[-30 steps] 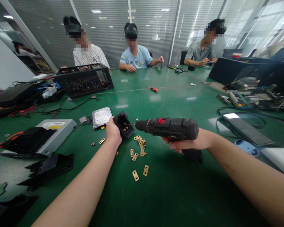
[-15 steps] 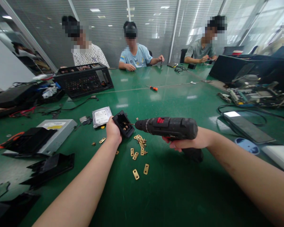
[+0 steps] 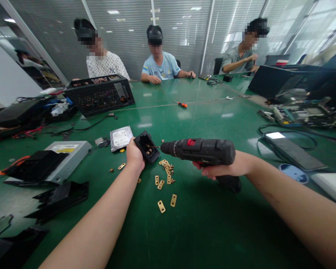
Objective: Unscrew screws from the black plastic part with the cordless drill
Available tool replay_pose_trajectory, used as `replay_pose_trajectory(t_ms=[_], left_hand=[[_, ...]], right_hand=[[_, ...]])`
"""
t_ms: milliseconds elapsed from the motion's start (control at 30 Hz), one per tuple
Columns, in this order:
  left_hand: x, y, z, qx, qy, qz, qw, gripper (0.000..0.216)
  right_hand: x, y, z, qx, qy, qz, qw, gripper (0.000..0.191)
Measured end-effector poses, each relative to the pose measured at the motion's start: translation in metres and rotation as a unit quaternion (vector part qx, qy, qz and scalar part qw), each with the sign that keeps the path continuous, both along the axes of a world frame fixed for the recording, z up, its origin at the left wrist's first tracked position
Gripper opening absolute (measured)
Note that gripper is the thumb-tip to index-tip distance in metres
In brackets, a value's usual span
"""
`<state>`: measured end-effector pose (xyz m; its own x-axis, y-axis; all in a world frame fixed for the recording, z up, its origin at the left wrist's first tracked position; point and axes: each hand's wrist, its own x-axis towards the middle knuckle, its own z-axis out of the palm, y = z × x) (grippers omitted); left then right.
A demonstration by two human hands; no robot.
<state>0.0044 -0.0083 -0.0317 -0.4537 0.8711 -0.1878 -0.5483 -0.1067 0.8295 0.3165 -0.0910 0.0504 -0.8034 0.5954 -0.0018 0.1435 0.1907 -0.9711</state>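
Both hands are busy over a green surface [image 3: 201, 224], seen from the head camera. Left hand [image 3: 134, 157] is closed around a small black socket housing [image 3: 146, 146], tilted up off the surface with its open face and brass terminals turned toward the tool. Right hand [image 3: 226, 170] grips the handle of a black cordless drill [image 3: 201, 151], held level, its thin bit reaching into the housing. Just below the two lie scattered brass plates and screws [image 3: 165, 175]. A silver hard drive [image 3: 121, 138] sits just beyond the left hand, and a grey optical drive [image 3: 70, 151] farther left with black plastic panels [image 3: 58, 198]. An orange screwdriver [image 3: 182, 105] lies mid-surface. Three other people sit at the far edge.
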Motion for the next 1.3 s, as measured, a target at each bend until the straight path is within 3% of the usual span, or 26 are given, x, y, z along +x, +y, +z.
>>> replay_pose_trajectory(t_ms=[333, 900, 1033, 1300], left_hand=[[-0.001, -0.002, 0.0, -0.007, 0.01, -0.008, 1.0, 0.025], [-0.004, 0.0, -0.004, -0.002, 0.007, -0.006, 1.0, 0.02], [-0.008, 0.003, -0.009, 0.0, 0.009, -0.007, 1.0, 0.022], [-0.009, 0.003, -0.012, -0.002, 0.016, -0.012, 1.0, 0.02]], right_hand=[[0.002, 0.0, -0.003, -0.005, -0.015, 0.002, 1.0, 0.027], [0.001, 0.003, -0.009, 0.007, 0.001, 0.006, 1.0, 0.028], [-0.001, 0.001, -0.006, 0.023, -0.008, 0.009, 1.0, 0.021], [-0.002, -0.001, -0.002, 0.016, -0.011, -0.002, 1.0, 0.024]])
